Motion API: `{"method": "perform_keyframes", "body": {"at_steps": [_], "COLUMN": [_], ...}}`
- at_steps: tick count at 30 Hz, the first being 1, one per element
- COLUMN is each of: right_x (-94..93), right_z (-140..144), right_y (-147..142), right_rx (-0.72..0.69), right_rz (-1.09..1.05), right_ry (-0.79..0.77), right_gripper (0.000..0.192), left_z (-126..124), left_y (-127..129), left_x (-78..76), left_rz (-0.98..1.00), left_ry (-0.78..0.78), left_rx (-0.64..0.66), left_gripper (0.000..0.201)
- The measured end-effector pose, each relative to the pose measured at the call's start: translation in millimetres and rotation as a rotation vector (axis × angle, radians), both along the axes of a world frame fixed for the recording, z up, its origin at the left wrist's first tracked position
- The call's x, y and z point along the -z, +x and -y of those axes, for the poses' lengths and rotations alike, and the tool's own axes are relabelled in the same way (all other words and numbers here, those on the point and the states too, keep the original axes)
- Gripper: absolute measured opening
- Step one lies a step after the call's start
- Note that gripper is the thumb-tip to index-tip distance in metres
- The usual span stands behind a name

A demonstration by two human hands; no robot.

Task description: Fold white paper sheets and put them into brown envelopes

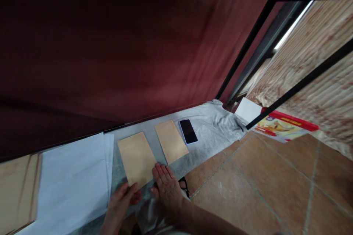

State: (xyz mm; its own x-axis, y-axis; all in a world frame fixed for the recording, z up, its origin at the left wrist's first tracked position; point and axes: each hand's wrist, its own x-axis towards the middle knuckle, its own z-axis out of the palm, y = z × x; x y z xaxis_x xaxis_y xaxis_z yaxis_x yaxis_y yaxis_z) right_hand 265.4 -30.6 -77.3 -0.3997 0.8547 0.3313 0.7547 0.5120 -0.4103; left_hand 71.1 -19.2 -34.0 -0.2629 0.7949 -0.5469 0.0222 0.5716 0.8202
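Note:
A tan envelope (138, 158) lies on the grey cloth in front of me, its lower edge towards my body. At its near left corner is my left hand (122, 200), thumb on top and fingers curled by the edge, pinching the corner. My right hand (167, 185) lies flat, palm down and fingers stretched, with the fingertips at the envelope's near right corner. A second tan envelope (171, 141) lies to the right, apart from the first and beyond my right fingertips.
A phone (188, 131) lies right of the envelopes on the grey cloth (212, 125). Large white paper sheets (74, 180) and a tan stack (18, 191) are on the left. A red-and-yellow printed package (284, 125) is near the tiled floor (248, 183). A dark red panel (124, 51) rises behind.

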Motion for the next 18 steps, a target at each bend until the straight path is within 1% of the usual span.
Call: {"method": "perform_keyframes", "body": {"at_steps": [2, 5, 8, 10, 11, 14, 18], "right_x": [-8.3, -26.8, -41.1, -46.0, -47.5, -51.4, -56.4], "right_z": [-0.5, -7.9, -20.6, -30.4, -35.4, -49.6, -63.9], "right_y": [7.1, 15.8, 22.2, 27.8, 31.6, 48.4, 76.0], "right_rx": [-0.003, 0.052, 0.140, 0.214, 0.256, 0.375, 0.495], "right_rz": [-0.035, -0.185, -0.436, -0.629, -0.711, -0.837, -0.814], "right_ry": [-0.055, -0.176, -0.392, -0.527, -0.566, -0.587, -0.524], "right_gripper": [0.058, 0.045, 0.033, 0.030, 0.030, 0.032, 0.036], "left_z": [2.0, 5.1, 4.2, -0.7, -4.7, -22.4, -51.4], "left_y": [0.2, 3.3, 13.0, 23.8, 30.4, 52.8, 84.0], "left_x": [-4.7, -15.5, -28.1, -34.6, -36.6, -37.3, -30.6], "left_rz": [0.054, 0.063, 0.096, 0.131, 0.148, 0.171, 0.113], "left_ry": [0.003, 0.044, 0.075, 0.084, 0.086, 0.097, 0.150], "left_rx": [0.003, 0.024, 0.076, 0.111, 0.127, 0.172, 0.258], "left_gripper": [0.070, 0.073, 0.072, 0.071, 0.069, 0.061, 0.049]}}
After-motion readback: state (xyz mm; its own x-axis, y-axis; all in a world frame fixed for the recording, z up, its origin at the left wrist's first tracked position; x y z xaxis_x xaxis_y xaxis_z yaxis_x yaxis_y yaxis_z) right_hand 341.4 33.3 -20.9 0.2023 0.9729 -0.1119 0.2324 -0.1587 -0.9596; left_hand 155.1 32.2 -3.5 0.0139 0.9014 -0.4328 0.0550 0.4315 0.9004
